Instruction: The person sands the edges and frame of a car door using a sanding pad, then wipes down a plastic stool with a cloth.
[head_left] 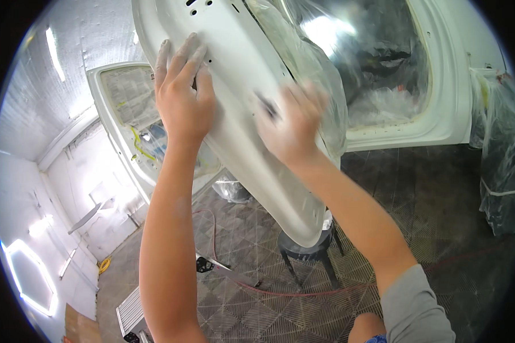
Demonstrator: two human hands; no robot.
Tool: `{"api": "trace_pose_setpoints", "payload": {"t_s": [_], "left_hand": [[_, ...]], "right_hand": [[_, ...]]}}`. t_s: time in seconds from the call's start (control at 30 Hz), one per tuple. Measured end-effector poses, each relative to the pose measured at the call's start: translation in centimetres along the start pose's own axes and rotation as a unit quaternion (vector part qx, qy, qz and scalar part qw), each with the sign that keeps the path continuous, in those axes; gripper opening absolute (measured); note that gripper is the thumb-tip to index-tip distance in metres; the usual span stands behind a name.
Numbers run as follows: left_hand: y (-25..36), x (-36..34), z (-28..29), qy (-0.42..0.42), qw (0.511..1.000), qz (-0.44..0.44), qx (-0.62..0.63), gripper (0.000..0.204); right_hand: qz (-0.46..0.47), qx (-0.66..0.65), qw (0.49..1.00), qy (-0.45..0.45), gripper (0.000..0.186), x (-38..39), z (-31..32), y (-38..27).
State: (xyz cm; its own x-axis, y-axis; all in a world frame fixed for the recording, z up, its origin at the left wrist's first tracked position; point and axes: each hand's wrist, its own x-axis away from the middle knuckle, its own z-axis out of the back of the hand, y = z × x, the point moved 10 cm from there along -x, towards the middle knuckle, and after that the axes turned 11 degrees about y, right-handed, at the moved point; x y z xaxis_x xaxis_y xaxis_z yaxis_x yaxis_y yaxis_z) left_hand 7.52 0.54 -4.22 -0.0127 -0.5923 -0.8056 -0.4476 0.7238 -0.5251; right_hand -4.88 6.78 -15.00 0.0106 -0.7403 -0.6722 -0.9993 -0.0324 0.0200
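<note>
A white car door point(243, 146), its narrow edge turned toward me, slants down through the middle of the view. My left hand point(183, 94) lies on its upper part with the fingers stretched out and dusty white at the tips. On the same surface, to the right and slightly lower, my right hand point(294, 117) is smeared by motion. Its fingers look bent round a small dark object point(267, 107), too blurred to name. Clear plastic film point(326, 91) covers the door's right side, close by my right hand.
Beneath the door's lower end stands a black stool point(304, 250). A red hose point(309, 294) crosses the ribbed floor, and a metal step platform point(131, 311) sits at lower left. Another open door point(97, 94) stands behind to the left; a plastic-wrapped part point(500, 163) hangs at right.
</note>
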Motion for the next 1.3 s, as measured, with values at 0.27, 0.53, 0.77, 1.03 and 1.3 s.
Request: {"api": "trace_pose_setpoints", "payload": {"t_s": [0.27,0.53,0.77,1.03,1.3], "left_hand": [[-1.0,0.5,0.3,0.016,0.999,0.013,0.039,0.032],[-0.5,0.3,0.1,0.042,0.998,0.015,0.05,0.031],[-0.7,0.4,-0.2,0.029,0.998,0.032,0.036,0.036],[-0.8,0.0,0.0,0.036,0.998,0.042,0.011,0.041],[0.3,0.2,-0.4,-0.016,0.997,0.012,-0.07,0.039]], "right_hand": [[-0.042,-0.045,0.998,0.006,0.023,-0.3,-2.5,-0.5],[-0.052,-0.007,0.999,0.007,0.022,-3.9,-5.9,0.0],[-0.041,0.064,0.997,-0.026,0.025,-7.5,-9.8,-0.8],[-0.1,0.006,0.994,-0.045,0.022,-0.7,-1.9,0.9],[-0.028,0.027,0.998,-0.039,0.018,-1.3,-2.9,0.5]]}}
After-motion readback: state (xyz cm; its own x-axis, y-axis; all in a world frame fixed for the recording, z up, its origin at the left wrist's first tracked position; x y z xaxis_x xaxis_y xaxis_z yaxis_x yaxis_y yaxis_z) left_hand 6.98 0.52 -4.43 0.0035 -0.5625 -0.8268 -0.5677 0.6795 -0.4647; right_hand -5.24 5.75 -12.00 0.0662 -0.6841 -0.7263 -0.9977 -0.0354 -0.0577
